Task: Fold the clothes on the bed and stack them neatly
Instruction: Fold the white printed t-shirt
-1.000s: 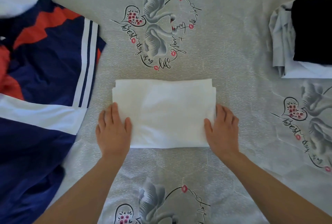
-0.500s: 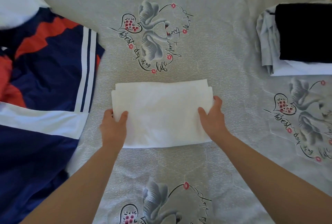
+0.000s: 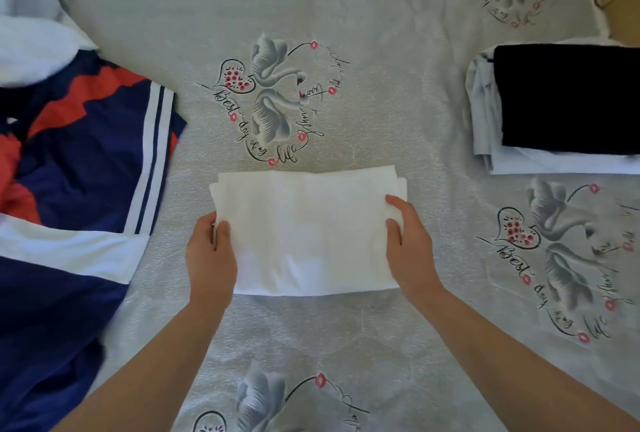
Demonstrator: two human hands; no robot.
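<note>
Since a second ago, both hands curled from flat into grips, left hand (image 3: pixel 211 251) and right hand (image 3: pixel 408 244) pinching the ends of the folded white garment (image 3: pixel 306 231) mid-bed (image 3: pixel 381 92), stack (image 3: pixel 561 109) by the right edge.

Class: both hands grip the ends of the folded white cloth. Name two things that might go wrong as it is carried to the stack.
1. The left hand and right hand pinch only the ends of the white cloth, so its middle may sag and unfold.
2. The black garment sits off-centre on the stack, so the stack may end up uneven.
</note>
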